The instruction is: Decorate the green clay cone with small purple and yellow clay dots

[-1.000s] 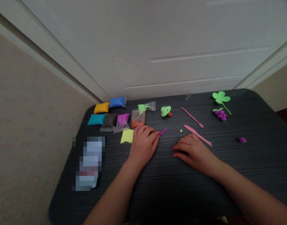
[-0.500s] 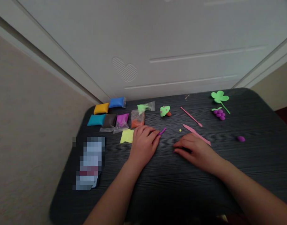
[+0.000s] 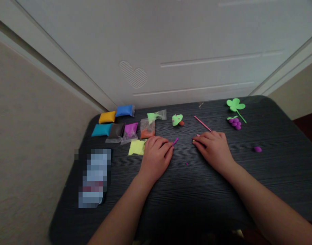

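Observation:
My left hand (image 3: 156,154) is closed on a thin purple clay strip (image 3: 175,141), whose far end sticks out past the fingertips. My right hand (image 3: 214,148) pinches at the table with thumb and forefinger on a small yellow clay ball (image 3: 193,140), of which only a sliver shows. Under that hand lies the pink modelling knife, nearly all hidden. Between my hands a tiny purple clay bit (image 3: 187,164) rests on the dark table (image 3: 181,200). Just beyond the right hand, a thin pink modelling tool (image 3: 203,123) is partly covered by it.
Several clay packets, including a teal one (image 3: 102,130) and an orange one (image 3: 148,131), lie at the left. A phone (image 3: 96,178) is nearer me. Clay pieces include a mushroom (image 3: 177,119), a clover (image 3: 236,104), grapes (image 3: 234,123) and a purple lump (image 3: 258,149).
My right hand has moved away from me, leaving the tiny purple bit on the table and closing on the yellow ball. It now covers the knife. My left hand keeps the purple strip.

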The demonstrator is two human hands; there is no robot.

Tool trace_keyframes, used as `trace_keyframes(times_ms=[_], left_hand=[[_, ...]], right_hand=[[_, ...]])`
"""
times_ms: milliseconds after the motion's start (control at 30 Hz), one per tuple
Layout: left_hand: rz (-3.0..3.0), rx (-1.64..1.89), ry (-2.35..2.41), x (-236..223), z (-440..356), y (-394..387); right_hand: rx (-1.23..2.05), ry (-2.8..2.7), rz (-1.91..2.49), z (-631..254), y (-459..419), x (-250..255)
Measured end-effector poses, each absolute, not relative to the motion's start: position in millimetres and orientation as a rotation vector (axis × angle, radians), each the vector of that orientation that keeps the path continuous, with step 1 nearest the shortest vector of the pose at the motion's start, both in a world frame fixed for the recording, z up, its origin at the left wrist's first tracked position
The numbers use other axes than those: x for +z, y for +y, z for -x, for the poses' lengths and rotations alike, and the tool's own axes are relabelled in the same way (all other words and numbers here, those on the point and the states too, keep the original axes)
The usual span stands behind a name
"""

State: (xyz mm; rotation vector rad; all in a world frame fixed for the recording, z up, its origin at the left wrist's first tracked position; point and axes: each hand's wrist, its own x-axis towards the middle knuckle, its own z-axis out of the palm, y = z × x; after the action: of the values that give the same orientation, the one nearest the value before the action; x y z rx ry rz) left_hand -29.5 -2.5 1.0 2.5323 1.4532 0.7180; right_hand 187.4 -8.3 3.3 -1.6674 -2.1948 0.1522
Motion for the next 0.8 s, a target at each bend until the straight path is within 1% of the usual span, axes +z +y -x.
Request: trace_keyframes(times_ms=[800], left_hand=[[-2.489, 0.743, 1.436, 3.9, 28.9, -4.0]], right_hand=[[0.355, -1.952, 1.508, -191.5, -16.8, 10.0]])
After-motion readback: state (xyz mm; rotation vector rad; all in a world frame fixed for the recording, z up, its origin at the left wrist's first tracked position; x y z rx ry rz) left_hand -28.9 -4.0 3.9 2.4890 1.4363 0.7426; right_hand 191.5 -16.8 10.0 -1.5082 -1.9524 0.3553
